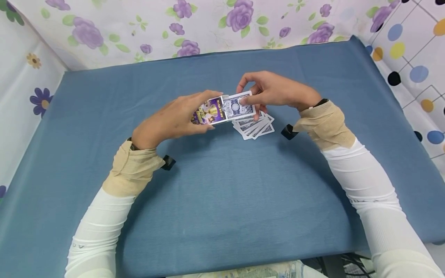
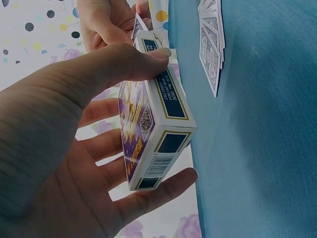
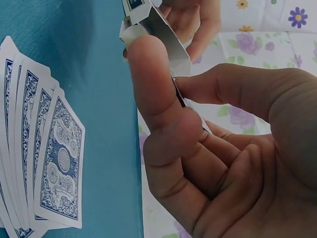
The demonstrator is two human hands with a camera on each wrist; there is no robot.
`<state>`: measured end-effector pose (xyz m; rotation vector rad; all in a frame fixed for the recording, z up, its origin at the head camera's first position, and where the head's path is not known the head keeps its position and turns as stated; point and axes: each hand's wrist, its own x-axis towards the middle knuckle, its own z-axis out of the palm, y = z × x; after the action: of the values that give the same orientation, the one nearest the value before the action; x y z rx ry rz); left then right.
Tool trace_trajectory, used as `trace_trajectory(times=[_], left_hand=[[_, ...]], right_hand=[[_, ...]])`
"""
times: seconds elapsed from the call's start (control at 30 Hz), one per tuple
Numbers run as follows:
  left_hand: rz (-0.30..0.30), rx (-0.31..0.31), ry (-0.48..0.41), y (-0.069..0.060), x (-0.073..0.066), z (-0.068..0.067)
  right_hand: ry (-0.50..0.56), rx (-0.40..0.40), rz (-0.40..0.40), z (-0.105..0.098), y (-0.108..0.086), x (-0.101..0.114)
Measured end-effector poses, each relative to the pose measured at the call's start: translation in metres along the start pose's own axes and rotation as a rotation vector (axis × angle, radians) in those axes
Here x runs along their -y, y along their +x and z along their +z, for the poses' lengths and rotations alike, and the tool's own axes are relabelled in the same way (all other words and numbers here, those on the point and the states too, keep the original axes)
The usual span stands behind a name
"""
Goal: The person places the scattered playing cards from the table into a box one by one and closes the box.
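Note:
My left hand (image 1: 175,116) grips a purple card box (image 1: 210,111) between thumb and fingers, raised over the table. In the left wrist view the box (image 2: 157,148) shows a dark label and a barcode on its end. A playing card (image 1: 239,105) with a blue-and-white back sticks out of the box's right end. My right hand (image 1: 274,90) pinches that card between thumb and fingers. Below it, several playing cards (image 1: 255,128) lie fanned on the table, backs up; the right wrist view shows these cards (image 3: 60,161) close by. How many cards are in the box is hidden.
A blue cloth covers the table (image 1: 222,200). Behind it hangs a flowered curtain (image 1: 139,31), with a dotted sheet (image 1: 417,73) on the right. Small black devices (image 1: 168,162) hang at both wrists. Cables (image 1: 354,264) show below the front edge.

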<state>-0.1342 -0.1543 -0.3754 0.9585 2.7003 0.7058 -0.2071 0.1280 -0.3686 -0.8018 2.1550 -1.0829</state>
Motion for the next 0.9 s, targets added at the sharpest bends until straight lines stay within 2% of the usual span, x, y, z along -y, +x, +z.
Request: trace_trajectory(times=[0.43,0.9], left_hand=[[0.007,0.001,0.009,0.0,-0.002,0.002],[0.03,-0.019,-0.006,0.0,-0.002,0.002]], right_hand=[[-0.052,-0.001,-0.01,0.009,0.004,0.001],[0.056,0.021,-0.006,0.011,0.007,0.0]])
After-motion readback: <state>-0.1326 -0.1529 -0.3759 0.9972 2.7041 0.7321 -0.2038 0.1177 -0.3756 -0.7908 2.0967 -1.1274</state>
